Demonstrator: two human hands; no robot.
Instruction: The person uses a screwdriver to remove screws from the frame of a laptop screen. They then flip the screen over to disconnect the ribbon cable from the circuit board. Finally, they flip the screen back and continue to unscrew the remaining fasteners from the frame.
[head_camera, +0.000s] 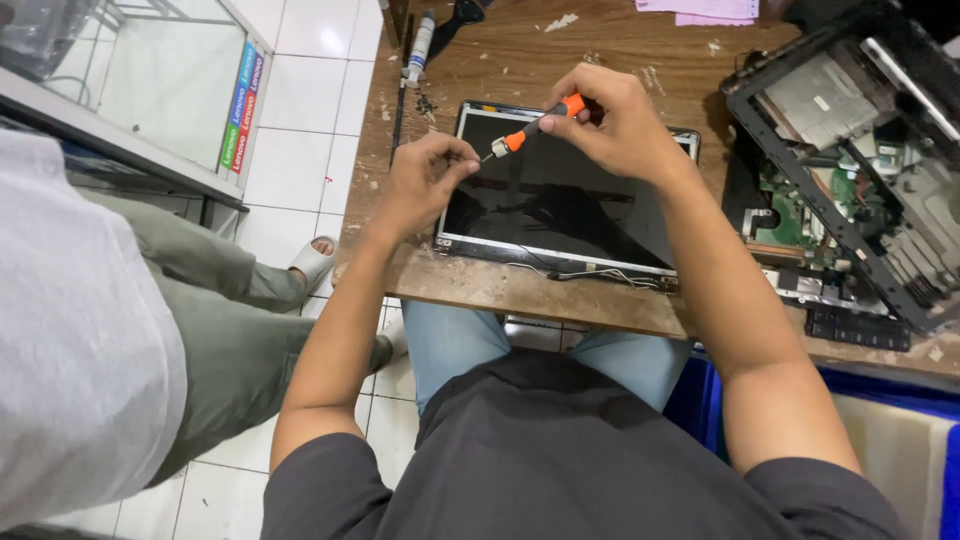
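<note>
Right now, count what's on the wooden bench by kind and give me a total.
Laptop screen panels: 1
Opened laptop chassis: 1
Orange-handled screwdrivers: 1, held in both hands
White tubes: 1
Pink papers: 1
Total: 5

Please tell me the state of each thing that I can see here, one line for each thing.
left hand: fingers pinched at the screwdriver's tip
right hand: closed on the screwdriver's handle
screwdriver: held tilted above the screen panel
screen panel: flat on the wooden table, dark, cable loose
laptop base: opened, circuit board exposed
</note>
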